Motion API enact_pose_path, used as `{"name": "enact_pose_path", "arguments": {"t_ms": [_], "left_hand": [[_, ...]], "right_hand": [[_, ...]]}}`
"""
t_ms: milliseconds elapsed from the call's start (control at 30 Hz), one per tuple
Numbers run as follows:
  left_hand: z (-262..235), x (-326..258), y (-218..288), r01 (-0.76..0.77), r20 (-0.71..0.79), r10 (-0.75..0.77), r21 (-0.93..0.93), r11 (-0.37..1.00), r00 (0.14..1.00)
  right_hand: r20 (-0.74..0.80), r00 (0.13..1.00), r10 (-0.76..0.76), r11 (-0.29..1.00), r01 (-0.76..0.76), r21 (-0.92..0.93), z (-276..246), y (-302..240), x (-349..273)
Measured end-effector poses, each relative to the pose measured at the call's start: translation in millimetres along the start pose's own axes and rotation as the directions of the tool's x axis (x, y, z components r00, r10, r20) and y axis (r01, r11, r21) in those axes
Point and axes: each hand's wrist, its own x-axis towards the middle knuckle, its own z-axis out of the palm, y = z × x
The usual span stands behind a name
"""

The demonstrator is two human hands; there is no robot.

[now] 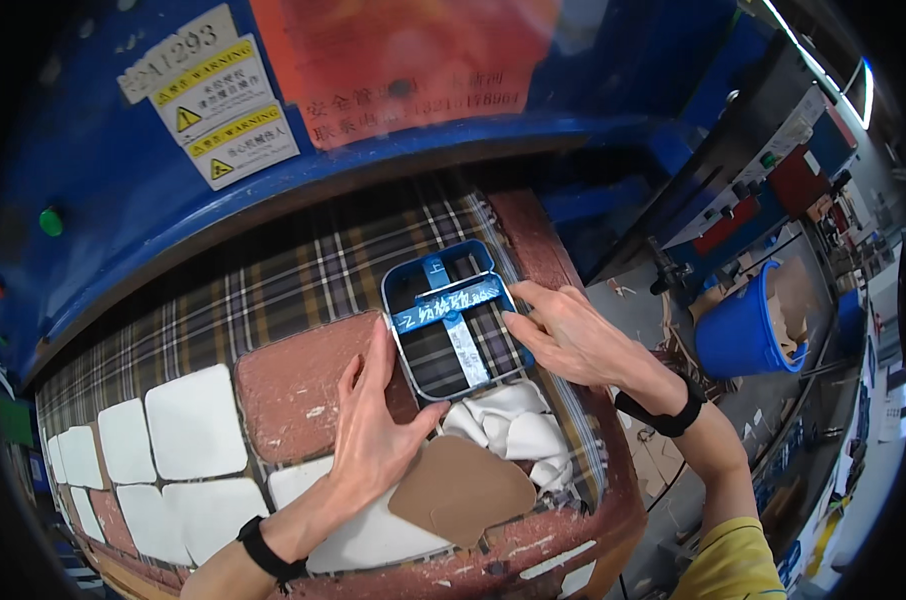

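A blue metal cutting die (445, 306), a rounded rectangular frame with crossbars, lies on dark plaid fabric (303, 262). Fingers of my left hand (371, 430) press along its left side, with the thumb at its lower left corner. Opposite, my right hand (583, 338) grips the right rim with bent fingers and thumb. Just below the die are crumpled white scraps (513, 425) and a brown rounded piece (465, 490). A flat white piece (378, 535) is partly hidden under my left forearm.
White rounded rectangular pieces (195, 420) lie in rows to the left. Between them shows worn reddish board (308, 385). A blue machine beam (393, 140) with warning labels (235, 125) rises behind. On the right stands a blue bin (738, 335) with brown scraps.
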Motion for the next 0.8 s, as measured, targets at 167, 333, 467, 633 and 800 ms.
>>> {"name": "enact_pose_path", "arguments": {"t_ms": [167, 333, 467, 633, 800], "left_hand": [[1, -1, -1, 0.016, -0.025, -0.015, 0.046, 0.999, 1.000], [3, -2, -5, -0.028, -0.053, 0.032, 0.060, 0.998, 0.998], [3, -2, -9, -0.061, -0.042, 0.064, 0.079, 0.995, 0.997], [1, -3, -12, -0.090, 0.036, 0.085, 0.169, 0.981, 0.996], [1, 1, -12, -0.199, -0.091, 0.211, 0.127, 0.972, 0.973]], "right_hand": [[0.057, 0.998, -0.039, 0.995, 0.034, 0.094, 3, 13, 4], [0.089, 0.996, -0.030, 0.984, 0.014, 0.179, 2, 19, 7], [0.087, 0.995, -0.053, 0.978, 0.035, 0.204, 3, 21, 8], [0.103, 0.992, -0.076, 0.974, 0.052, 0.220, 1, 25, 8], [0.140, 0.988, -0.063, 0.975, 0.031, 0.219, -3, 23, 9]]}}
